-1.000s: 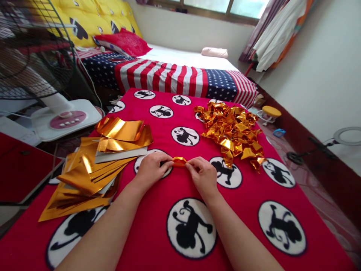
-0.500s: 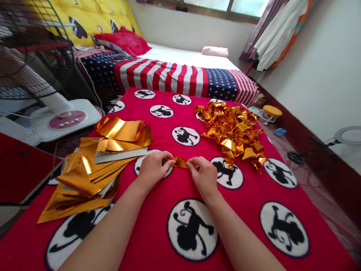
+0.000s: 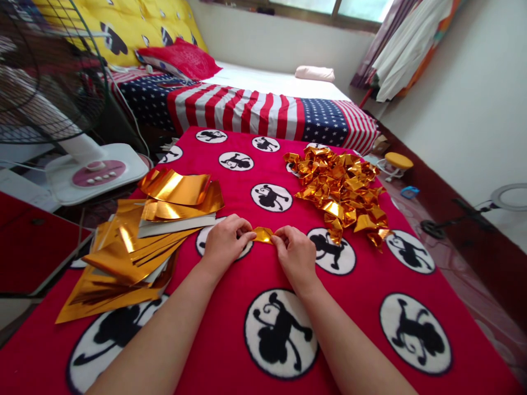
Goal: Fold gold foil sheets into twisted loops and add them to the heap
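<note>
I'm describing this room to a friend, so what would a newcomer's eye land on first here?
Probably the shiny gold heap at the right of the red cloth, then the loose gold sheets at its left. Between them, both hands pinch a small gold piece.

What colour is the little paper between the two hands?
The little paper is shiny gold; the head view shows it best.
</note>
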The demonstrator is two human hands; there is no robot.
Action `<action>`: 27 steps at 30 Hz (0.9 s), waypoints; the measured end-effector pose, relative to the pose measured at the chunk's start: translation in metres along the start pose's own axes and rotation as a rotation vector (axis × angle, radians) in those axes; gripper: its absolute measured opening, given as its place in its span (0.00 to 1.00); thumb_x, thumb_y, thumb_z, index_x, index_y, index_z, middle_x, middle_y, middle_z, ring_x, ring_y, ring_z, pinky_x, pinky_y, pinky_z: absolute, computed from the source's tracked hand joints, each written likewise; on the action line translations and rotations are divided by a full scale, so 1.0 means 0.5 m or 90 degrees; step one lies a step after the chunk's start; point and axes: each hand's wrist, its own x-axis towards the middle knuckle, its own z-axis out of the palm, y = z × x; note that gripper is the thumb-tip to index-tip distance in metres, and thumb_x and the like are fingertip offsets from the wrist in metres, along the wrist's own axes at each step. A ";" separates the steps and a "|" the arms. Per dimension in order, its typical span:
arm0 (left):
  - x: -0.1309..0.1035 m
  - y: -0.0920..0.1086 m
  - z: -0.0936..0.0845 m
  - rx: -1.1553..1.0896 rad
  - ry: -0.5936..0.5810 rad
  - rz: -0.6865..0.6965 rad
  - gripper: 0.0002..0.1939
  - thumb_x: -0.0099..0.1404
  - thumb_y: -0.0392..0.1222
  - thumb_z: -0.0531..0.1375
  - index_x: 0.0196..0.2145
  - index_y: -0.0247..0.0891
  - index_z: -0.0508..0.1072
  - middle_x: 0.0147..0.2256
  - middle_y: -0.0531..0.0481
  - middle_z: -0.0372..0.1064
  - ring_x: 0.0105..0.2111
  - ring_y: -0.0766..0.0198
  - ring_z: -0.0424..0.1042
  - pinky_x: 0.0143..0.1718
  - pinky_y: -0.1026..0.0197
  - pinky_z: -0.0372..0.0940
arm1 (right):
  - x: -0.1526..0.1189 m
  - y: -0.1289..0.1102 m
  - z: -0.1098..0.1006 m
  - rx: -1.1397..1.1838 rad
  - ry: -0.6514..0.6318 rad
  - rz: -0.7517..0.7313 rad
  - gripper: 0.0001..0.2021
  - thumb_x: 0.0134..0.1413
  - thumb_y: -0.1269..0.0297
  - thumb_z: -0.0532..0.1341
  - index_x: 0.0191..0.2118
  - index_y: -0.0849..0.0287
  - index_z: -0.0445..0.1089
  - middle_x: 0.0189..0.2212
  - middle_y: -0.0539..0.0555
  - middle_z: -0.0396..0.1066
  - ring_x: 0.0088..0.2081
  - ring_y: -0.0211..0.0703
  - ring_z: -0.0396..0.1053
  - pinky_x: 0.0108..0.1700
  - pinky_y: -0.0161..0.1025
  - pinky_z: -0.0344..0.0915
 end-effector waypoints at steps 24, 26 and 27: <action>0.002 -0.010 0.001 -0.097 0.005 -0.051 0.09 0.58 0.48 0.64 0.29 0.39 0.72 0.25 0.54 0.71 0.25 0.65 0.68 0.28 0.63 0.57 | -0.002 -0.008 0.015 0.243 0.038 0.094 0.08 0.53 0.56 0.62 0.31 0.54 0.74 0.26 0.48 0.72 0.28 0.39 0.66 0.32 0.35 0.60; 0.002 -0.014 0.004 -0.154 0.006 -0.051 0.10 0.58 0.48 0.63 0.32 0.39 0.74 0.26 0.53 0.73 0.26 0.65 0.69 0.29 0.64 0.59 | 0.000 -0.007 0.017 0.305 0.037 0.088 0.08 0.53 0.57 0.62 0.31 0.55 0.74 0.27 0.49 0.73 0.30 0.40 0.67 0.33 0.35 0.61; 0.002 -0.016 0.004 -0.179 0.003 -0.047 0.10 0.58 0.48 0.63 0.34 0.39 0.75 0.26 0.52 0.73 0.26 0.65 0.69 0.29 0.64 0.59 | 0.001 -0.008 0.017 0.332 0.036 0.086 0.08 0.53 0.58 0.62 0.31 0.56 0.74 0.28 0.49 0.74 0.31 0.40 0.68 0.34 0.35 0.62</action>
